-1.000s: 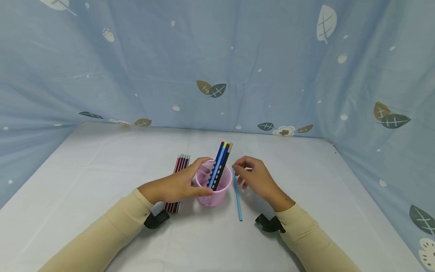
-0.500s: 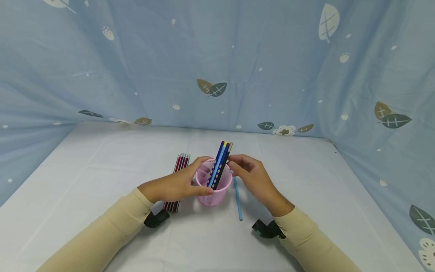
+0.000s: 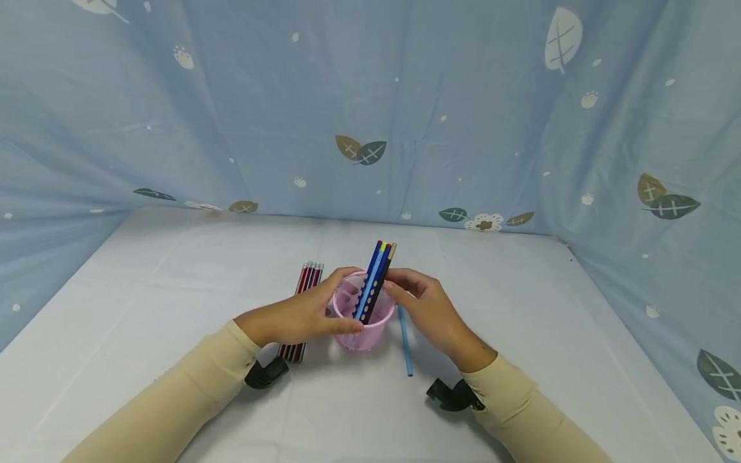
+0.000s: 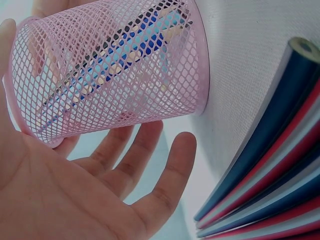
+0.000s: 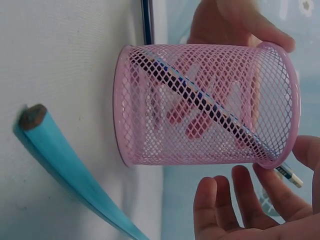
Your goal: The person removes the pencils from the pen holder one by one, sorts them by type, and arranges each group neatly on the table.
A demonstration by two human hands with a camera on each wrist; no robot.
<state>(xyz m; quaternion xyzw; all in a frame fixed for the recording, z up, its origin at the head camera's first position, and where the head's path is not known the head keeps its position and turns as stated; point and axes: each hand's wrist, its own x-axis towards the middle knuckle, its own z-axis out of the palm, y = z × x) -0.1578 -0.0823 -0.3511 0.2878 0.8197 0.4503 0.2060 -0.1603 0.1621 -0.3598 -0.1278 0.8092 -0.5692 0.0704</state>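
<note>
A pink mesh pencil cup (image 3: 361, 337) stands upright with several pencils (image 3: 370, 286) leaning in it, blue, light blue and black, with dotted sides. My left hand (image 3: 303, 312) grips the cup from the left, thumb over the near rim. On the other side my right hand (image 3: 425, 308) holds the cup's rim with thumb and index finger; in the right wrist view its other fingers (image 5: 245, 190) are bent loosely beside the mesh. A light blue pencil (image 3: 405, 344) lies on the table just right of the cup, its far end hidden by the right hand.
A bundle of red and dark striped pencils (image 3: 299, 352) lies left of the cup, partly under the left hand. White cloth covers the table (image 3: 521, 308). A blue curtain (image 3: 260, 96) with leaf prints hangs behind and at both sides.
My right hand has moved left from the light blue pencil's far end to the cup's rim, then settled slightly lower. The left hand, cup and pencils have stayed put.
</note>
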